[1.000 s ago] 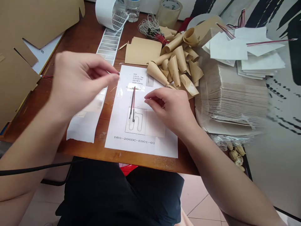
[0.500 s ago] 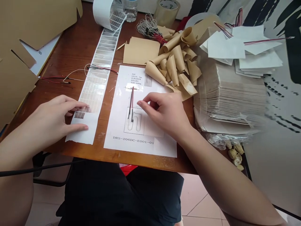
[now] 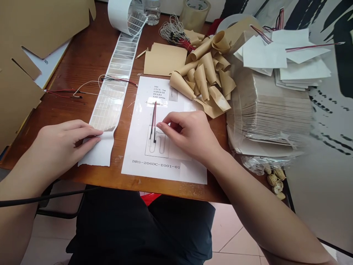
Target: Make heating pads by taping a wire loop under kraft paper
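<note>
My left hand [image 3: 70, 141] pinches the label strip [image 3: 106, 110] near its torn front end, between thumb and fingers. Transparent rectangular labels run along the strip, back to its roll [image 3: 119, 18]. Over the printed sheet [image 3: 154, 167] hovers my right hand [image 3: 187, 134], thumb and index fingertip pressed together; whatever lies between them is too small to make out. Just left of those fingertips, red and black wires [image 3: 153, 121] lie on the sheet, their upper end under a clear patch [image 3: 157, 102]. A drawn outline of a looping track shows beneath the wires' lower ends.
Curled brown papers [image 3: 206, 70] and flat brown sheets [image 3: 165, 60] lie behind the printed sheet. A bagged stack of sheets [image 3: 270, 114] stands at right, peanut shells [image 3: 275, 182] before it. A cardboard box [image 3: 41, 33] borders the left. Loose wires [image 3: 116, 79] cross the strip.
My left thumb and fingers have closed on the label strip, whose front end now looks creased and slightly lifted. My right hand has moved slightly left and down, towards the wires.
</note>
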`<move>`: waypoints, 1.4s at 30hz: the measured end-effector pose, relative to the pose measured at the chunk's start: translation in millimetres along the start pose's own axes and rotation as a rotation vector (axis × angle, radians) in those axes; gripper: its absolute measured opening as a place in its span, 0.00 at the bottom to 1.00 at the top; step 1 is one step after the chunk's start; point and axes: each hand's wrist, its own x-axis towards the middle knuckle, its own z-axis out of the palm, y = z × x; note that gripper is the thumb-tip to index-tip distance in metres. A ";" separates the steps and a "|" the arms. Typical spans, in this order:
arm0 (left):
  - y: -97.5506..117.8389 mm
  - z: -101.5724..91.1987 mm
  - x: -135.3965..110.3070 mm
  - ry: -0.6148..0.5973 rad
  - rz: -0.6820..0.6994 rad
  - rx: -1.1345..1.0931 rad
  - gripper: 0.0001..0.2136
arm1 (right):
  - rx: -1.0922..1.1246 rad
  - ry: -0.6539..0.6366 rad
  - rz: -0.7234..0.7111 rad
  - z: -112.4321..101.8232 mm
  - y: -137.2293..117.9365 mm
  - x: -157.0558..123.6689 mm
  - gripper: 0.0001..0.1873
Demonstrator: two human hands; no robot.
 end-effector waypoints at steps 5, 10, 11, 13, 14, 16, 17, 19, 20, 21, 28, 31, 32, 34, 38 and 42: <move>0.1 0.5 -1.0 0.011 0.049 0.091 0.14 | 0.004 -0.013 -0.015 -0.3 -0.6 -0.2 0.12; -0.7 -1.8 -0.9 0.018 0.046 0.102 0.16 | 0.010 -0.031 -0.036 0.4 0.0 -0.3 0.12; -1.5 -2.5 -1.0 0.010 0.036 0.089 0.16 | 0.009 -0.032 -0.044 0.4 0.1 -0.4 0.12; -3.9 -3.7 -1.4 -0.026 0.027 0.055 0.17 | 0.004 -0.036 -0.050 0.1 0.1 -0.6 0.12; -5.2 -4.2 -1.7 -0.039 0.029 0.042 0.18 | 0.001 -0.039 -0.050 -0.3 -0.2 -0.6 0.12; -7.4 -4.6 -2.4 -0.045 0.036 0.038 0.18 | -0.003 -0.050 -0.045 -1.3 -1.2 -0.8 0.12; -8.1 -4.5 -2.5 -0.039 0.036 0.044 0.18 | -0.005 -0.054 -0.045 -1.8 -1.7 -1.0 0.13; -8.6 -3.9 -2.4 -0.017 0.037 0.068 0.17 | -0.005 -0.060 -0.048 -2.3 -2.6 -1.4 0.13; -8.5 -3.6 -2.1 -0.013 0.037 0.081 0.17 | -0.005 -0.062 -0.048 -2.4 -2.9 -1.5 0.13; -8.4 -3.3 -1.8 -0.008 0.041 0.092 0.17 | -0.003 -0.064 -0.049 -2.3 -3.0 -1.6 0.13; -5.2 -2.7 0.6 0.023 0.065 0.116 0.18 | 0.012 -0.084 -0.029 -1.6 -2.7 -1.0 0.12; -3.7 -2.6 -0.3 0.015 0.036 0.060 0.17 | 0.009 -0.077 -0.030 -2.0 -2.1 -1.0 0.11; -3.4 -2.3 -1.1 0.010 0.029 0.035 0.16 | 0.002 -0.068 -0.031 -2.1 -2.1 -1.0 0.11; -3.0 -1.0 -3.4 -0.003 0.031 -0.010 0.15 | -0.008 -0.046 -0.034 -2.5 -3.6 -1.0 0.10; 1.0 5.3 -9.7 -0.013 -0.016 -0.046 0.17 | 0.222 -0.079 0.042 -3.7 -18.6 -1.4 0.07; 10.4 8.3 -12.2 -0.091 -0.229 -0.014 0.27 | 0.701 -0.321 0.396 -2.0 -45.2 0.2 0.10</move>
